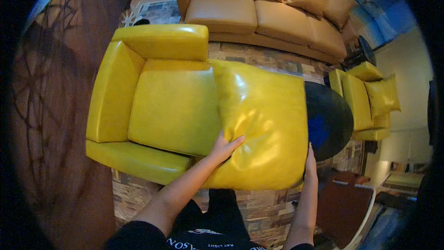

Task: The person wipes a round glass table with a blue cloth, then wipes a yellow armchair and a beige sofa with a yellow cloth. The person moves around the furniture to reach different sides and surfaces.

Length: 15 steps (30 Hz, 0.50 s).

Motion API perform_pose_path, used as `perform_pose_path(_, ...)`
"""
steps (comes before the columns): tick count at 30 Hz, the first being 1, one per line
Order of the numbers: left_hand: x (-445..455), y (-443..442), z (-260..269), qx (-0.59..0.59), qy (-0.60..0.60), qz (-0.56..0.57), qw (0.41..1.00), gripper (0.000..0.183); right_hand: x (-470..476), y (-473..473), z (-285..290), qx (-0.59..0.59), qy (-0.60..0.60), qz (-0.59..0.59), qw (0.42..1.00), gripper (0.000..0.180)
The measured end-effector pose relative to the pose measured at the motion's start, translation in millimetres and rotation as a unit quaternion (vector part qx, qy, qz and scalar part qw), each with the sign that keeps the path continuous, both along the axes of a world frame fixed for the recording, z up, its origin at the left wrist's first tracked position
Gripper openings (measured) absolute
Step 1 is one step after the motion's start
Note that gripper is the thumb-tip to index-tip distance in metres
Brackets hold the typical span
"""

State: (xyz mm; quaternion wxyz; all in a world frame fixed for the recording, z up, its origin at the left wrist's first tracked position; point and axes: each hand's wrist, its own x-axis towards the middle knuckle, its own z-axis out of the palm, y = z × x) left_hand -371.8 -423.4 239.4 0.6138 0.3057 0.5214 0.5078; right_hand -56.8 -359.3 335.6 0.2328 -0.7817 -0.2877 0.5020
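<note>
A glossy yellow cushion [263, 111] is held up between both of my hands, in front of a yellow armchair [170, 107]. My left hand [225, 149] grips its left side, the thumb pressing creases into the glossy face. Against the cushion's right edge is my right hand [310, 165], its fingers partly hidden behind that edge. The cushion covers the front part of the armchair's seat from view. The armchair's back, arms and bare seat show to the left of it.
A tan sofa [222, 10] with several pillows stands beyond. A dark round table [327, 121] lies right of the cushion, with a second yellow armchair [359, 102] behind it. A reddish-brown chair [343, 208] stands at lower right. Brown curtains [69, 118] hang at left.
</note>
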Motion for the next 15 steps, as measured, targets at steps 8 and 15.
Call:
perform_pose_path(8, 117, 113, -111, 0.012, 0.080, -0.036, 0.996, 0.092, 122, 63, -163, 0.156, 0.019, 0.002, 0.988, 0.064)
perform_pose_path(15, 102, 61, -87, -0.021, 0.248, -0.050, 0.967, 0.089, 65, 43, -165, 0.303, -0.240, 0.020, 0.922, 0.057)
